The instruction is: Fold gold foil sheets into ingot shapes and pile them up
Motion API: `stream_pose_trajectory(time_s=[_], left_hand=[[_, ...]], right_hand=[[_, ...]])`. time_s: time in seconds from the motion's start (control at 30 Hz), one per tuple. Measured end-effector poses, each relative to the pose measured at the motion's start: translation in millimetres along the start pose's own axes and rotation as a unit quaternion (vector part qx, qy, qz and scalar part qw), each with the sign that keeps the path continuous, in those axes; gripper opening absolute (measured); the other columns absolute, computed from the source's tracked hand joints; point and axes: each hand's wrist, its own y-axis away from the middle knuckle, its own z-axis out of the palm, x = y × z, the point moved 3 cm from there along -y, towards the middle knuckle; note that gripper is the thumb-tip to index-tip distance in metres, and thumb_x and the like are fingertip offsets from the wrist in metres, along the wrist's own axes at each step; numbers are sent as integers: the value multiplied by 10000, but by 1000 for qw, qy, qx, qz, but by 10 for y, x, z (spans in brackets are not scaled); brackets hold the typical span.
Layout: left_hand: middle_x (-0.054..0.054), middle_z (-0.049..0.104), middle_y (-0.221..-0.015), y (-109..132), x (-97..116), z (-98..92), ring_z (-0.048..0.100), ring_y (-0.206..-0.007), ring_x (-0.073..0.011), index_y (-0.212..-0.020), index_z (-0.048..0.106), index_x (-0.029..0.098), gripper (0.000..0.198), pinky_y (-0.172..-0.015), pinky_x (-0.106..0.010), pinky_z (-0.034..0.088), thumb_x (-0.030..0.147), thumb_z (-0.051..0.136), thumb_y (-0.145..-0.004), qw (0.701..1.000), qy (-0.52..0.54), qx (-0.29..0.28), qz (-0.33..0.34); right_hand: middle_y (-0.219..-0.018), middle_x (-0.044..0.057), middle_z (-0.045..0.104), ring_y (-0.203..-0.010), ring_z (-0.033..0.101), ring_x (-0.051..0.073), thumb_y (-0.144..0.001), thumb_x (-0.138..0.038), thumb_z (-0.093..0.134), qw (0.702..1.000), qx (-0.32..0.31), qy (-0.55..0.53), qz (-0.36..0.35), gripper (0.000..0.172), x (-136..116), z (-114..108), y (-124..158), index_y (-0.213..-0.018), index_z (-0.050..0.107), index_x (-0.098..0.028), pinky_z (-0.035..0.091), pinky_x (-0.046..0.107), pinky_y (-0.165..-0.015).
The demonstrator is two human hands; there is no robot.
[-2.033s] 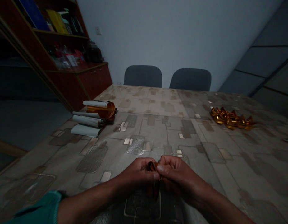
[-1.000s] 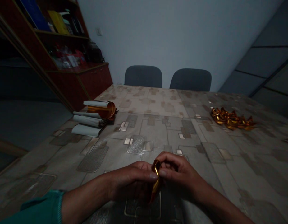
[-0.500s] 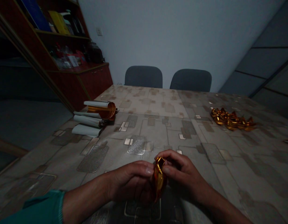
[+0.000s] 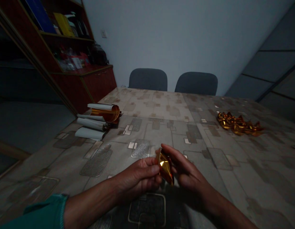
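Observation:
Low over the near middle of the table, a folded piece of gold foil paper (image 4: 165,166) stands on edge, shiny and pointed at its lower end. My left hand (image 4: 143,175) pinches it from the left, thumb on the near face and fingers curled below. On its right side is my right hand (image 4: 189,176), its fingers stretched along the upper edge and the thumb apart from the paper. Whether those fingertips press on the foil is hard to see. Several folded gold foil pieces (image 4: 239,124) lie in a cluster at the right.
A curled stack of gold and white paper sheets (image 4: 97,122) lies at the left of the patterned table (image 4: 161,108). Two grey chairs (image 4: 148,79) stand behind the far edge. At the back left is a red-brown cabinet (image 4: 97,82) with shelves.
The foil paper has been turned, showing a broad shiny face instead of its narrow open edge. My right thumb has come away from it, and the right fingers have straightened.

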Motion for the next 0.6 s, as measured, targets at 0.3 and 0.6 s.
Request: stream_pose_trajectory(time_s=[0.3,0.6], left_hand=[[-76,693,-934,-17,21,-9,629,-659,-50,-1045,728,97,442,-655,-115,529,245,908,-670,999,10,30,14],[-80,702,-927,-35,-40,-98,635,-653,-53,-1064,723,89,441,-649,-129,529,288,887,-706,999,-9,32,33]], right_hand=[[-1394,120,556,-1260,516,345,-779,-217,694,977,46,204,-44,625,-78,61,-72,-1376,515,-264,401,522,-1052],[-1311,85,606,-1141,608,266,-812,-173,670,928,92,321,-163,610,-75,68,-31,-1353,423,-312,511,432,-939]])
